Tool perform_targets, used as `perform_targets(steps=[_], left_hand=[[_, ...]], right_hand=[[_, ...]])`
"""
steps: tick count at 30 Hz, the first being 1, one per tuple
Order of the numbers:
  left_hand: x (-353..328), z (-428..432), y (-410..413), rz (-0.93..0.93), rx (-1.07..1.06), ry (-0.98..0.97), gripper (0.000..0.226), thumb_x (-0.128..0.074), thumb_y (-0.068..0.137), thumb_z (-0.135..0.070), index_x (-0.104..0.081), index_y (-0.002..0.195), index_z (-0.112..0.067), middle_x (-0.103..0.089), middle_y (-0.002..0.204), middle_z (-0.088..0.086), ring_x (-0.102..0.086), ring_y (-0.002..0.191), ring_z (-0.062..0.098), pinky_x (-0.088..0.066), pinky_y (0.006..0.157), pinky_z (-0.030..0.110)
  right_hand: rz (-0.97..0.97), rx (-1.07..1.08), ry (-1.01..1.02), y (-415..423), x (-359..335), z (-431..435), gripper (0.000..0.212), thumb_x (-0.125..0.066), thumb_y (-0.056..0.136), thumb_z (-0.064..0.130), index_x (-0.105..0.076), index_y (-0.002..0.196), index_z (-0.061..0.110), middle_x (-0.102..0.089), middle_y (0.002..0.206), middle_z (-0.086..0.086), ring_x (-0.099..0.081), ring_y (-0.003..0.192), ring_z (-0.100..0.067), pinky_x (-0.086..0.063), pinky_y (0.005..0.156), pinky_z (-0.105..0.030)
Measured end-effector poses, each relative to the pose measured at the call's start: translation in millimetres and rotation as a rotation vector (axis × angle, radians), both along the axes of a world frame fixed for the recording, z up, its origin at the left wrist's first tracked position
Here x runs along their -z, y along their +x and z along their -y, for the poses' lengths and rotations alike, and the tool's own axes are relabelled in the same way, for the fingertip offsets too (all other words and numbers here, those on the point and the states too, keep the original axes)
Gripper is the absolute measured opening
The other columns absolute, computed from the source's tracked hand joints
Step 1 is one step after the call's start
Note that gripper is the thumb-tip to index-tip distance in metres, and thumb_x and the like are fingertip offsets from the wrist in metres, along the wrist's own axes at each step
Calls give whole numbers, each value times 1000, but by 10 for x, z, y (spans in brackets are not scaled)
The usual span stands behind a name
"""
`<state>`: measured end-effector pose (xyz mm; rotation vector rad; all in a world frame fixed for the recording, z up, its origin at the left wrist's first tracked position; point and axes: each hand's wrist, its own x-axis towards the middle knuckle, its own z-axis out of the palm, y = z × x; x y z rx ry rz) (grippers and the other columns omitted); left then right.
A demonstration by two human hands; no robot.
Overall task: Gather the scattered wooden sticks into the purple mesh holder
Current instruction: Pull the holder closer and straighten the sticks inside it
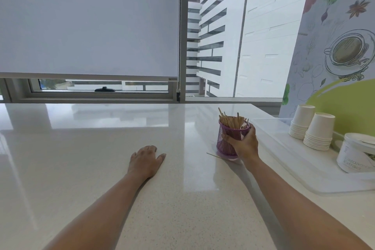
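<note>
Grips the purple mesh holder (229, 142) with the right hand (244, 144), thumb across the front mesh, fingers curled round the right wall. Holds it roughly upright on the white counter (101, 148), packed with wooden sticks (233, 121) fanning above the rim. Shows one stray stick (215, 155) flat on the counter at the holder's near left foot, touching or tucked under the base; cannot tell which. Rests the left hand (147, 160) palm down, fingers relaxed and holding nothing, well left of the holder and slightly nearer. Offers open counter left of the holder, out to the far edge below the window (223, 36). Meets the raised rim of a white tray (284, 148) just right of the holder, carrying two stacks of paper cups (319, 131) and a white tub (353, 154) farther right.
</note>
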<state>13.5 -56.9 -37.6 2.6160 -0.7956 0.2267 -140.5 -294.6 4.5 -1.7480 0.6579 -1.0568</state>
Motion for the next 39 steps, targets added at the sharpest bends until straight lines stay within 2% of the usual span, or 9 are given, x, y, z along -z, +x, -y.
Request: perform_targets(steps=[5,10,15,21,24,29,33,35,39], left_hand=[[-56,41,-73,-67,144,-233,48,-53,90,-44,-52,127,-14,-54,135,5,-49,125,21,-38,100,34],[-121,101,-204,-215,308,-482,51,-68,81,-31,-53,126,-11,-56,131,7,-52,120,18,-41,96,28],[-150,224,-305,-383,372,-644,67,-77,73,-24,-44,131,-13,-55,126,1,-51,116,15,-41,96,28],[-93,227,-264,-369,357,-714,66,-77,69,-8,-45,126,-18,-60,107,-6,-60,102,15,-51,69,11],[-77,222,-260,-312,341,-706,63,-77,66,-8,-48,121,-17,-62,102,-7,-61,94,13,-49,64,8],[-75,207,-252,-330,337,-716,65,-85,61,-20,-49,115,-23,-61,99,-14,-60,91,6,-49,65,9],[-62,208,-252,-364,328,-724,72,-86,60,-26,-48,120,-21,-58,103,-14,-58,93,5,-47,64,6],[-58,208,-239,-374,328,-730,72,-86,61,-26,-47,120,-22,-57,102,-15,-57,94,5,-46,62,4],[-59,221,-238,-401,340,-735,74,-86,61,-25,-46,123,-21,-57,104,-14,-56,94,6,-46,61,4]], right_hand=[[33,-100,-9,108,-109,-195,91,-86,62,19,-34,137,12,-51,133,-9,-50,120,-27,-45,94,-32],[3,-256,7,258,-127,-499,93,-85,63,21,-32,139,16,-50,133,-7,-49,118,-24,-47,100,-43],[-63,-364,-43,356,-52,-826,92,-86,60,28,-35,136,19,-55,126,-2,-51,110,-17,-47,89,-25],[-107,-425,-36,381,55,-1016,91,-86,59,30,-35,134,20,-54,121,2,-49,105,-12,-41,82,-17],[-132,-472,-25,368,75,-1020,92,-85,62,30,-32,136,21,-52,117,6,-49,107,-11,-41,80,-13],[-172,-692,59,239,2,-862,73,-68,82,29,-25,141,20,-47,138,0,-43,125,-13,-35,100,-27],[-276,-393,-86,148,-47,-660,44,-48,94,23,-40,135,9,-50,138,-10,-49,120,-19,-37,93,-26],[-463,-194,-287,132,-48,-584,36,-51,91,17,-49,125,5,-58,127,-13,-55,114,-24,-42,90,-29],[-865,-103,-539,86,-38,-593,18,-40,89,-2,-47,104,3,-57,120,-21,-56,110,-34,-43,85,-33]])
